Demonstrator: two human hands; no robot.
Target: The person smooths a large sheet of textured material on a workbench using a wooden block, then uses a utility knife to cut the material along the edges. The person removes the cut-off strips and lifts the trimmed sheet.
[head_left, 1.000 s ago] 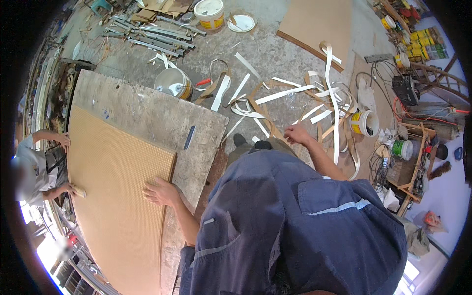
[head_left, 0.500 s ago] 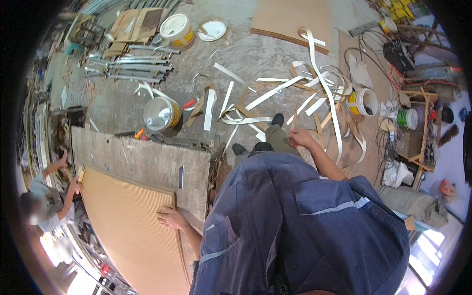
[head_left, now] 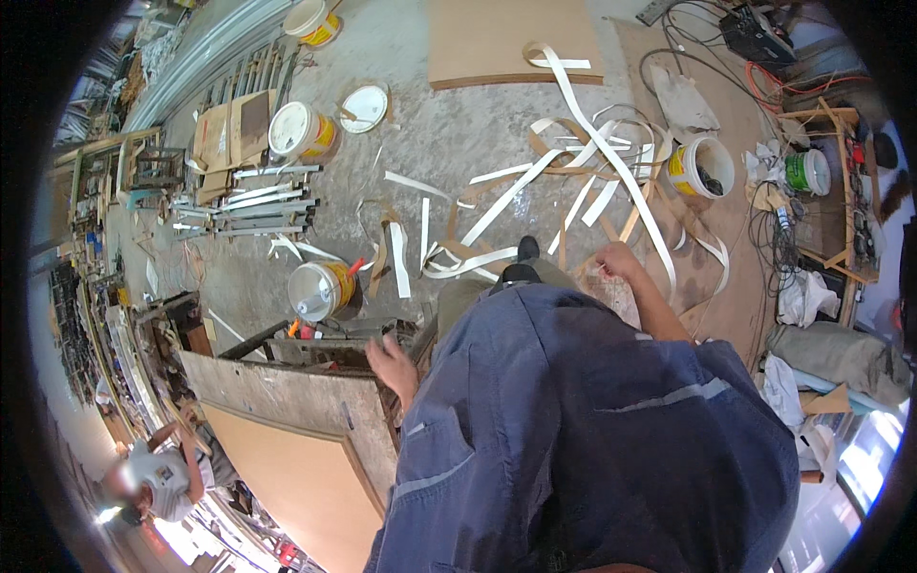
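Filling the lower middle of the view is the person's own blue work shirt (head_left: 592, 430), seen from above. Next in size, at about 8 o'clock, lies a big board (head_left: 287, 420): a grey, dusty face toward the top and a tan face below it, framed by a thin wooden edge. Its upper corner sits over a dark stand (head_left: 315, 334).

The left hand (head_left: 390, 363) hangs just left of centre, at the board's right-hand corner, fingers loosely spread and pointing down; it seems to rest on or just above the board edge, but whether it grips it cannot be told. The right hand (head_left: 616, 260) is at about 1 o'clock from centre, curled into a loose fist beside a pale crumpled piece (head_left: 607, 291); whether it holds that piece cannot be told.

At 12 o'clock a flat brown panel (head_left: 511, 43) lies on the concrete floor (head_left: 449, 143). Long white strips (head_left: 592, 153) curl across the floor from 12 to 2 o'clock. A bundle of metal bars (head_left: 253, 205) lies at 10 o'clock.

A white and yellow bucket (head_left: 323, 289) stands just above the board. Another bucket (head_left: 702, 167) sits at 2 o'clock, holding dark bits. A third pail (head_left: 298, 132) stands at 11 o'clock, a round white lid (head_left: 364, 107) near it.

At 8 o'clock, by the rim, another person (head_left: 158, 473) in a pale shirt stands at the board's far end.
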